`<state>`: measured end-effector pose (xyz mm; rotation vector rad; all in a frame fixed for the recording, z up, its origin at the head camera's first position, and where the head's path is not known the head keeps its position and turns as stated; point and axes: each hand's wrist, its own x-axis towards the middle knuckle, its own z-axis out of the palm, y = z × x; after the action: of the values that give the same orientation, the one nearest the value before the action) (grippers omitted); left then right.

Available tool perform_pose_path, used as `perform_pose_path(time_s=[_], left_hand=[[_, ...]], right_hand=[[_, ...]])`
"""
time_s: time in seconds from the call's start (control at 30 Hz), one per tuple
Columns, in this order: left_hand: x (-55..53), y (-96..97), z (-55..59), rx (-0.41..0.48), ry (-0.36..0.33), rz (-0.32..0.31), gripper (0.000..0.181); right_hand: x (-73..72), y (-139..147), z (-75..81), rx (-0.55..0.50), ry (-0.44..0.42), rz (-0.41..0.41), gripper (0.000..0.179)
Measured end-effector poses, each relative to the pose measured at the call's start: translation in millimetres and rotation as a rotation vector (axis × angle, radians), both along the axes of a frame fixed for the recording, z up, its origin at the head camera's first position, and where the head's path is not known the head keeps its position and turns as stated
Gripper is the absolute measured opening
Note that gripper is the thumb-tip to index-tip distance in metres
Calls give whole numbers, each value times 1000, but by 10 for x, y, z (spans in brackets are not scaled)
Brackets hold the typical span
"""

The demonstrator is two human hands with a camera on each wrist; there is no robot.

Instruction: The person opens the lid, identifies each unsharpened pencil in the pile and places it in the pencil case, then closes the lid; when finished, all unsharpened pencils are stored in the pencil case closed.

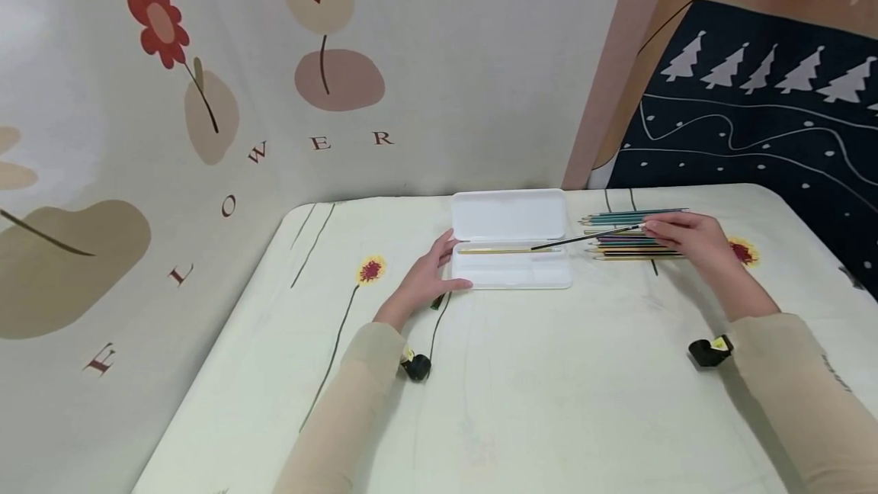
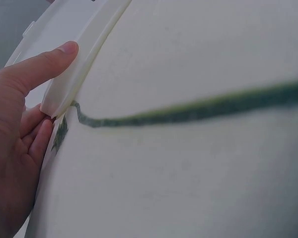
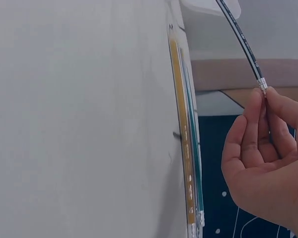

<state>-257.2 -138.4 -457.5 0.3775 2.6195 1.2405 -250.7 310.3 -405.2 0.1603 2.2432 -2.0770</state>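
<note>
An open white pencil case (image 1: 511, 274) lies on the table, its lid (image 1: 509, 216) folded back. Inside the tray part is a yellow pencil (image 1: 494, 251). My left hand (image 1: 428, 271) grips the case's left end; in the left wrist view the thumb (image 2: 54, 59) lies over the rim and the other fingers are at the corner. With thumb and fingertips, my right hand (image 1: 686, 238) pinches a dark striped pencil (image 3: 241, 42) by its metal-capped end. That pencil slants down to the left, its far tip over the case's tray.
Right of the case lies a row of several pencils (image 1: 634, 256), with teal ones (image 1: 617, 217) at the back and yellow ones in front. A flower-patterned cloth (image 1: 507, 387) covers the table. A printed curtain (image 1: 466, 97) hangs behind it, and a dark tree-print cloth (image 1: 754, 120) is at the right.
</note>
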Motion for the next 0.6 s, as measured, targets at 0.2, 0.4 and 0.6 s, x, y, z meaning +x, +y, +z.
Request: perform_pose_path(time_s=[0.2,0.4,0.6], left_hand=[[8,8,13,-3,-7,9,110],[9,10,16,0,-9,14,109],[21,18,18,-6,-4,18,108]], right_hand=[[-26,-103,9,-21,16,40,11],[-58,-225,12,26,11,53,14],[-74,-361,19,39,26,86,14]])
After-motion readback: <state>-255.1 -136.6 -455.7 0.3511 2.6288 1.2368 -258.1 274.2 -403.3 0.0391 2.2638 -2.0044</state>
